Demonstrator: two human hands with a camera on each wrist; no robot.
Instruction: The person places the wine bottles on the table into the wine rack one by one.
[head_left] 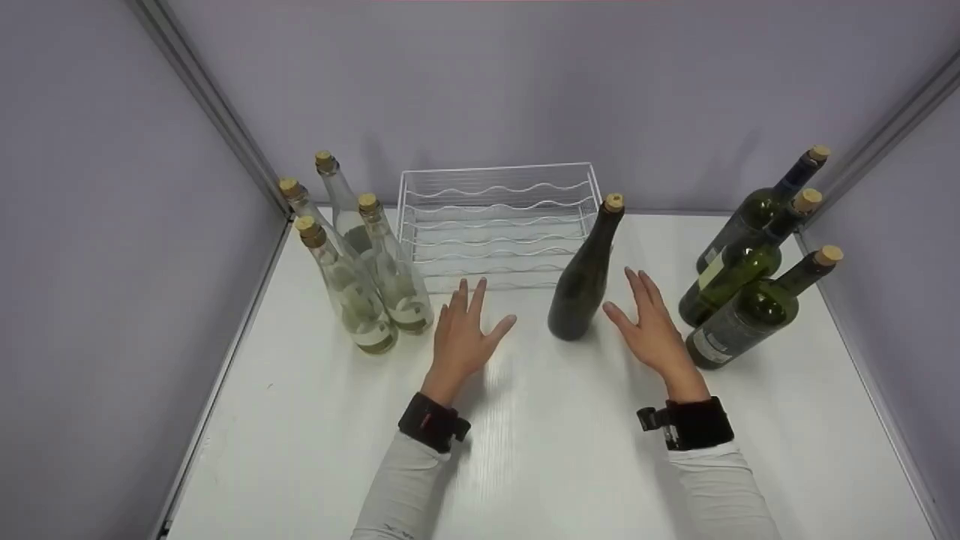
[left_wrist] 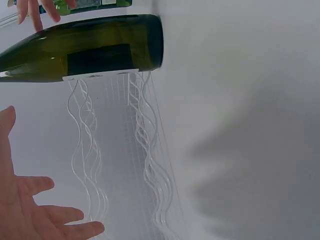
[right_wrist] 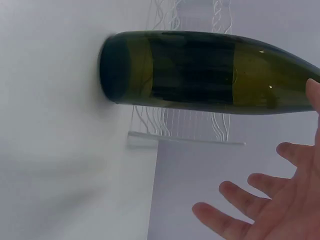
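A dark green corked wine bottle (head_left: 581, 289) stands upright on the white table, in front of the right end of a white wire rack (head_left: 495, 255). To its left is my left hand (head_left: 461, 341), fingers spread and holding nothing. My right hand (head_left: 654, 334) is just right of the bottle, its fingers also extended. In the right wrist view the bottle (right_wrist: 190, 72) is close by, with the thumb near its neck; whether they touch I cannot tell. The left wrist view shows the left hand (left_wrist: 35, 215) apart from the bottle (left_wrist: 100, 47).
Several transparent corked bottles (head_left: 401, 292) cluster left of the rack, close to my left hand. Three green labelled wine bottles (head_left: 742, 322) stand at the right, beside my right hand. Grey panels (head_left: 480, 82) enclose the table (head_left: 555, 465) at the back and sides.
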